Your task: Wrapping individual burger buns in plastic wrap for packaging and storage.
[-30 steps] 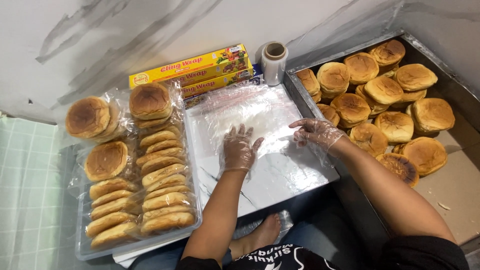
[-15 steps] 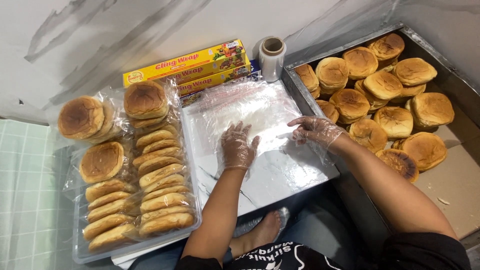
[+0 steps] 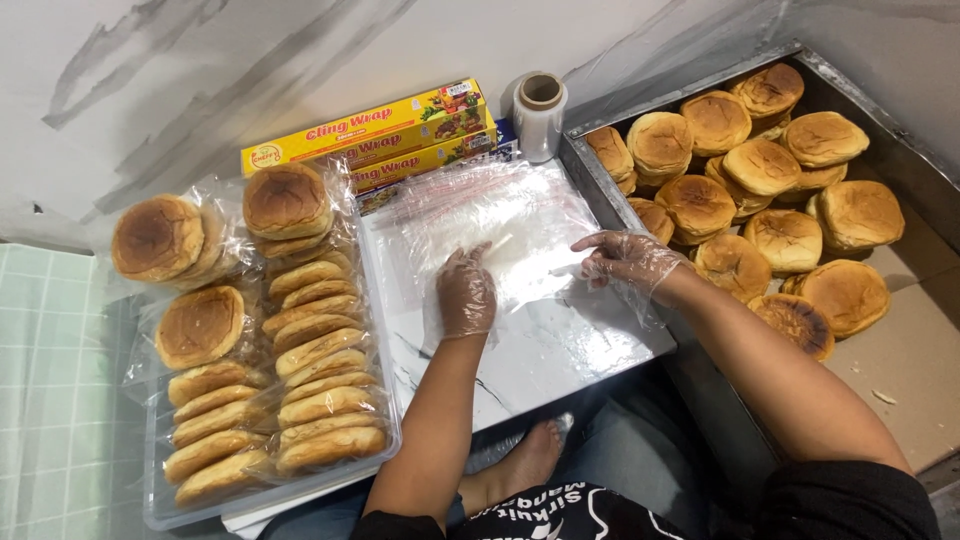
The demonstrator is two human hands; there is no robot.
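My left hand [image 3: 466,292], in a thin clear glove, lies palm down on a stack of clear plastic bags [image 3: 500,225] spread on a white board [image 3: 560,350]. My right hand [image 3: 625,259], gloved too, touches the right edge of the bags with its fingertips. Neither hand grips a bun. Loose round brown buns [image 3: 760,165] fill the metal tray [image 3: 600,185] just right of my right hand.
Bagged buns [image 3: 320,350] stand in rows in a clear tray [image 3: 160,500] at the left, with more bagged buns [image 3: 160,238] behind. Yellow wrap boxes [image 3: 370,130] and a film roll [image 3: 540,112] lie against the wall. My bare foot [image 3: 515,470] shows under the board.
Both hands have shifted only a little on the bags; my right hand's fingers have slid slightly towards me along the bags' edge. Everything else has stayed in place.
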